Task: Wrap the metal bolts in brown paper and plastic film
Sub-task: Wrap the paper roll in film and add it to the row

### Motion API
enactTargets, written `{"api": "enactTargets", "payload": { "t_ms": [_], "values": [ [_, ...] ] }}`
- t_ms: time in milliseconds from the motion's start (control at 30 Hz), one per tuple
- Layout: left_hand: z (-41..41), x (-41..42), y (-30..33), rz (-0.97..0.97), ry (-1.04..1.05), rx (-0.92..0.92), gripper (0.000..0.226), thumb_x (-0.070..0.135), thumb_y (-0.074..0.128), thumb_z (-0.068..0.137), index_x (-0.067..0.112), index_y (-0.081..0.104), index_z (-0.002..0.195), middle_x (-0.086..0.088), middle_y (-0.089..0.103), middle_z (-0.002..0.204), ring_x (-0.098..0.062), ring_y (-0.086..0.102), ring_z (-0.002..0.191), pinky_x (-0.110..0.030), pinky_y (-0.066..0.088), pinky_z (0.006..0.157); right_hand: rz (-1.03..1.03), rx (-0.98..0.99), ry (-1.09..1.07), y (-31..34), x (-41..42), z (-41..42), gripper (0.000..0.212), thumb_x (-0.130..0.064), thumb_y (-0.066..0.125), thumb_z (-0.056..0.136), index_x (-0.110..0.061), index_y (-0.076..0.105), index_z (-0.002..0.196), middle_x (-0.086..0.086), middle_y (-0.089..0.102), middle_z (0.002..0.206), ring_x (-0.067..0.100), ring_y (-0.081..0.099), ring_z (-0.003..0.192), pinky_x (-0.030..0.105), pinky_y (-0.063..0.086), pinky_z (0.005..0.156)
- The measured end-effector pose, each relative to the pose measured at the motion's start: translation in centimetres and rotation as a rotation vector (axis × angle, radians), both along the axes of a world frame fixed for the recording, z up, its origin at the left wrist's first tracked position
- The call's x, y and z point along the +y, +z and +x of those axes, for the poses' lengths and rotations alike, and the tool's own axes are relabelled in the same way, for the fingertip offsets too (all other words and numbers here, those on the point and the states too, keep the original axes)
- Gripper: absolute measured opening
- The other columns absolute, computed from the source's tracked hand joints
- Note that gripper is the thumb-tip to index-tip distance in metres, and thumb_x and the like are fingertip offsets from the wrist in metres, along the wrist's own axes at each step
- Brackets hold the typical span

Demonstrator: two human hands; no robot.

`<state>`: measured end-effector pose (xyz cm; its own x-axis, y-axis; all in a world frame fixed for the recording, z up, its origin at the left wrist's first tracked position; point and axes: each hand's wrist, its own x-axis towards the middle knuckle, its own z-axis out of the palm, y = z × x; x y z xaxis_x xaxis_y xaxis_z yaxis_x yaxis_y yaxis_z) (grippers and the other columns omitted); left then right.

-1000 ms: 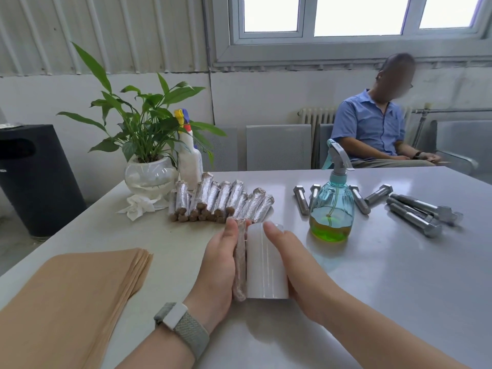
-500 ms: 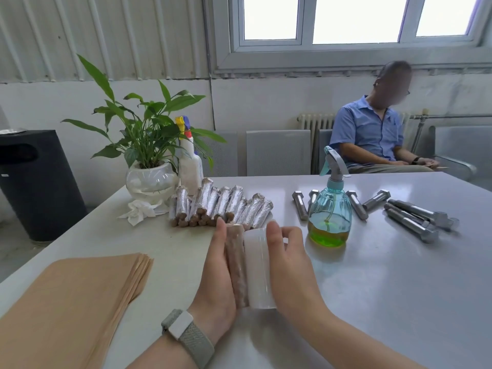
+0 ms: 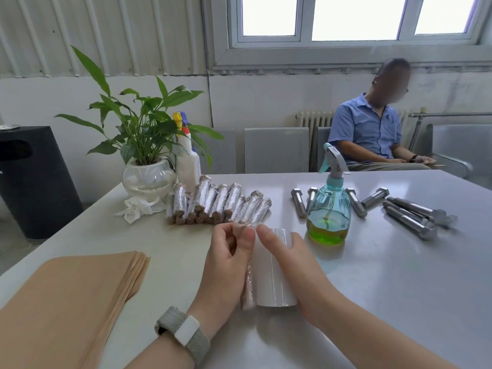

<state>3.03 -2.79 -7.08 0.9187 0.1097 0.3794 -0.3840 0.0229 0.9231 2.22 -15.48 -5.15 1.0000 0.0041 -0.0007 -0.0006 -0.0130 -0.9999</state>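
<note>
A paper-wrapped bolt [image 3: 247,291] lies lengthwise on the table against a white roll of plastic film [image 3: 271,272]. My left hand [image 3: 226,265] curls round the bolt and pinches its far end with the film over it. My right hand [image 3: 290,259] lies on the roll, its thumb at the film's far edge. Several finished wrapped bolts [image 3: 218,203] are piled behind. Bare metal bolts [image 3: 410,217] lie at the right. A stack of brown paper [image 3: 66,296] sits at the near left.
A green spray bottle [image 3: 328,209] stands just right of my hands. A potted plant [image 3: 143,166], a white bottle [image 3: 187,161] and a crumpled tissue [image 3: 137,209] sit at the back left. A person [image 3: 372,134] sits beyond the table. A black bin [image 3: 32,179] stands left.
My left hand's fingers have curled from flat to pinching the bolt's far end. The bolt and roll now lie closer to me.
</note>
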Motion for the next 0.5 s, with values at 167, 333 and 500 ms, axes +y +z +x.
{"api": "enactTargets", "payload": {
  "t_ms": [167,333,500],
  "values": [
    [0.2,0.1,0.1,-0.019,0.068,0.005,0.046,0.057,0.062,0.078,0.019,0.05,0.101,0.009,0.07,0.078,-0.003,0.065,0.072,-0.017,0.051,0.064,0.002,0.009,-0.04,0.1,0.6,-0.1,0.081,-0.082,0.071,0.055,-0.023,0.057,0.109,-0.004,0.071,0.097,0.007,0.071,0.082,0.035,0.059,0.075],
    [-0.3,-0.2,0.3,-0.151,0.061,0.145,0.062,0.063,0.074,0.071,0.019,0.05,0.107,-0.012,0.07,0.099,-0.02,0.07,0.088,-0.043,0.057,0.079,-0.051,-0.028,-0.103,-0.1,1.4,-0.6,0.078,-0.089,0.06,0.05,-0.029,0.052,0.1,-0.012,0.068,0.091,-0.005,0.066,0.073,0.029,0.054,0.069],
    [-1.5,-1.0,0.9,-0.434,-0.244,0.367,0.069,0.074,0.052,0.082,0.016,0.063,0.119,-0.018,0.07,0.114,-0.036,0.067,0.106,-0.056,0.052,0.092,-0.066,-0.011,-0.127,0.3,1.2,-0.9,0.074,-0.097,0.043,0.056,-0.034,0.054,0.093,-0.016,0.065,0.087,-0.014,0.059,0.069,0.024,0.044,0.062]
  ]
}}
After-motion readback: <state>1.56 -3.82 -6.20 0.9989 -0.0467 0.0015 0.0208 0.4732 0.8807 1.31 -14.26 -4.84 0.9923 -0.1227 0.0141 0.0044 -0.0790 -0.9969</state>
